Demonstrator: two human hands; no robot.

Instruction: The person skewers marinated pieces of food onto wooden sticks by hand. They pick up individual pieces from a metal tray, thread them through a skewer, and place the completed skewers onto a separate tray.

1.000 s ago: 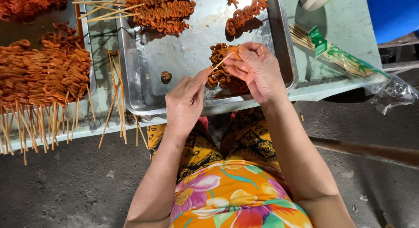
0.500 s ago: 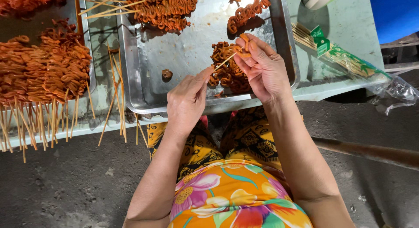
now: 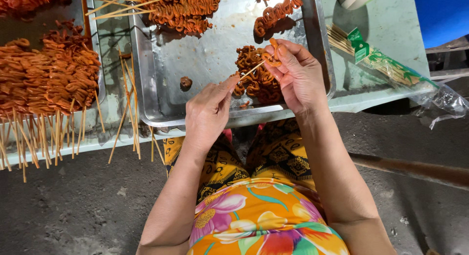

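My left hand (image 3: 209,108) pinches a thin bamboo skewer (image 3: 251,69) by its lower end, over the near rim of a metal tray (image 3: 205,50). My right hand (image 3: 298,74) holds a curled orange piece of marinated meat (image 3: 272,54) at the skewer's tip. Just below the two hands lies a loose pile of the same orange meat (image 3: 256,81) in the tray. Finished skewers of meat (image 3: 183,11) lie at the tray's far side.
A second tray at the left carries a heap of finished meat skewers (image 3: 46,79), sticks hanging over the table edge. Loose bamboo sticks (image 3: 129,99) lie between the trays. A plastic pack of skewers (image 3: 381,60) rests at the right on the pale green table (image 3: 391,25).
My right hand lifted from the meat pile with a piece and brought it to the skewer's tip. My left hand stayed near the tray's rim, holding the skewer.
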